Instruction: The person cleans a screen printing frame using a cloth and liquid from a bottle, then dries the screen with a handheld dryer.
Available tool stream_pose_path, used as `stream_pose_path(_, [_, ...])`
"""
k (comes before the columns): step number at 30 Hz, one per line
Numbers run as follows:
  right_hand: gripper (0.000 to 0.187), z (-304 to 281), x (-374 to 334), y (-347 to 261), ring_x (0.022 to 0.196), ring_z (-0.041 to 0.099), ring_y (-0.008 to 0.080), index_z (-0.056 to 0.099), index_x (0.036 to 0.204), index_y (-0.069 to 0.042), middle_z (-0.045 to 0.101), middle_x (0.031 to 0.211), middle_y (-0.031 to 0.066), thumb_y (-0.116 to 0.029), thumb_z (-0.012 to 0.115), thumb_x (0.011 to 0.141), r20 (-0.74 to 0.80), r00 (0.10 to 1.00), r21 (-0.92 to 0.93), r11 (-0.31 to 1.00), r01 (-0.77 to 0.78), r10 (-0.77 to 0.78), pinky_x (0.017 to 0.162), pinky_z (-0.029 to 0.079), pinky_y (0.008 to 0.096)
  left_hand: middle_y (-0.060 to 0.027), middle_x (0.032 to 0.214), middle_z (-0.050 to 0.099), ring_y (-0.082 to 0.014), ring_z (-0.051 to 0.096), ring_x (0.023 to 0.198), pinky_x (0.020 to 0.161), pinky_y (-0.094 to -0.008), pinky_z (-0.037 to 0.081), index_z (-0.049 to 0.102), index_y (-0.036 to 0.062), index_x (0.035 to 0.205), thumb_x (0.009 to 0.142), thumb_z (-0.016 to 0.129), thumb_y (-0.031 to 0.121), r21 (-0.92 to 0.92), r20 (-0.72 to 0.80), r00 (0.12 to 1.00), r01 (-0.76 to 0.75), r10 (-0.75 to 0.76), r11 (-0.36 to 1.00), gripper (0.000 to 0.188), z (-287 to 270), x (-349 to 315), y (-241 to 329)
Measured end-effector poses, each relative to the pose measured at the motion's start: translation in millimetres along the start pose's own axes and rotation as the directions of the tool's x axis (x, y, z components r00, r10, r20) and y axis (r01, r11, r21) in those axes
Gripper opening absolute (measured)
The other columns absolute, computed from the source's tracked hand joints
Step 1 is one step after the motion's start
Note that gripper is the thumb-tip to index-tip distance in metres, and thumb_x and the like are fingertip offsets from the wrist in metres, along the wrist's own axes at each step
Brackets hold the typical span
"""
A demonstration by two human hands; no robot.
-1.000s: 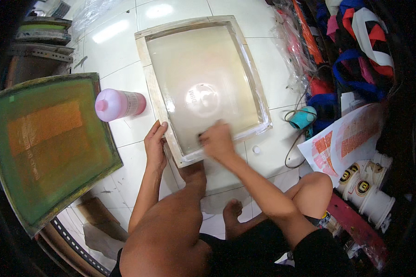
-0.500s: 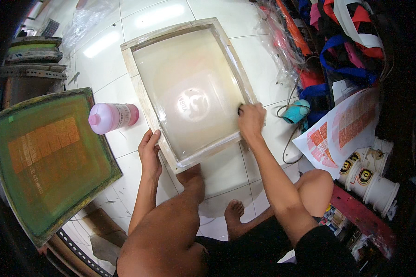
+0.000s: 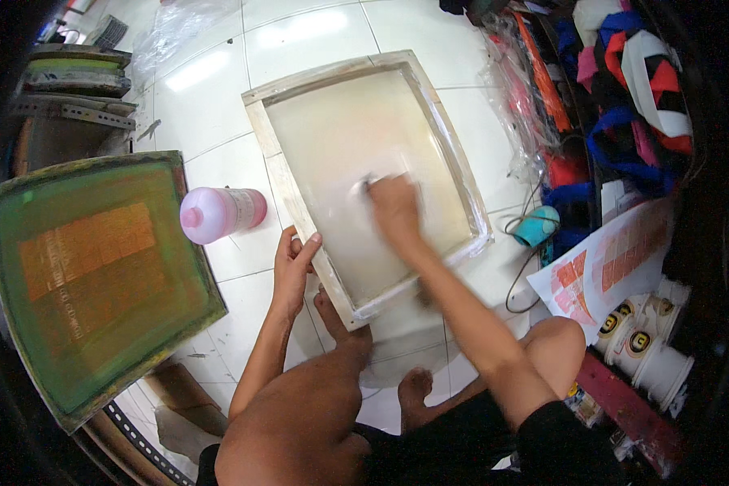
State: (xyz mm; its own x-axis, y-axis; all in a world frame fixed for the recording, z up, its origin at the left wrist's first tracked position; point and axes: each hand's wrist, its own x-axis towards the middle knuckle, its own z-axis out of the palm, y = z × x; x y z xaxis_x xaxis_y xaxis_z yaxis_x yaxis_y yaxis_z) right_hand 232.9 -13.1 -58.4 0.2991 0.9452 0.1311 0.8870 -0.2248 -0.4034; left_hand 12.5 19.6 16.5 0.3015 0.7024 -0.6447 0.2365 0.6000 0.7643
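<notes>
A wooden silk-screen frame (image 3: pixel 277 174) with pale, translucent mesh (image 3: pixel 324 146) lies tilted before me. My left hand (image 3: pixel 292 261) grips its left rail near the close corner, thumb on the wood and fingers curled at the outer side. Over the middle of the mesh is my right hand (image 3: pixel 395 209), closed and smeared by motion. Something small and dark shows at its fingertips, too blurred to name. A whitish mark on the mesh is partly covered by this hand. Left of the frame, a bottle of pink liquid (image 3: pixel 223 214) lies on its side.
A green-coated screen (image 3: pixel 97 324) with an orange pattern leans at the left. To the right are a teal cup-like object (image 3: pixel 536 226) with a cord, a printed sheet (image 3: pixel 599 263), white tubs (image 3: pixel 652 364) and coloured straps (image 3: pixel 648 81). White floor tiles (image 3: pixel 211 130) lie beneath.
My right hand has moved left from the frame's right rail to the middle of the mesh. The left hand still holds the left rail. The whole view has shifted slightly.
</notes>
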Motion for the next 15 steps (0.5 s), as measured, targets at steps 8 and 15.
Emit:
stream_pose_path(8, [0.011,19,138,-38,0.082,0.055,0.0280,0.072,0.085,-0.012,0.064,0.078,0.0053,-0.009,0.063,0.081,-0.271,0.948,0.135,0.969,0.208,-0.165,0.074,0.041,0.0426,-0.0009,0.091,0.060,-0.0098,0.055,0.084,0.082,-0.0257,0.044,0.058,0.0019,0.112,0.085,0.073,0.014,-0.086,0.026,1.000,-0.010,0.012,0.996,0.033,-1,-7,0])
stream_pose_path(15, [0.009,23,96,-79,0.081,0.055,0.0281,0.071,0.080,-0.011,0.063,0.076,0.0073,-0.009,0.062,0.079,-0.240,0.919,0.212,0.908,0.363,-0.312,0.074,0.042,0.0404,-0.0032,0.094,0.060,-0.0117,0.057,0.085,0.083,-0.0277,0.046,0.056,0.0008,0.113,0.084,0.073,0.011,-0.085,0.029,0.999,0.018,-0.016,0.996,0.035,-1,-14,5])
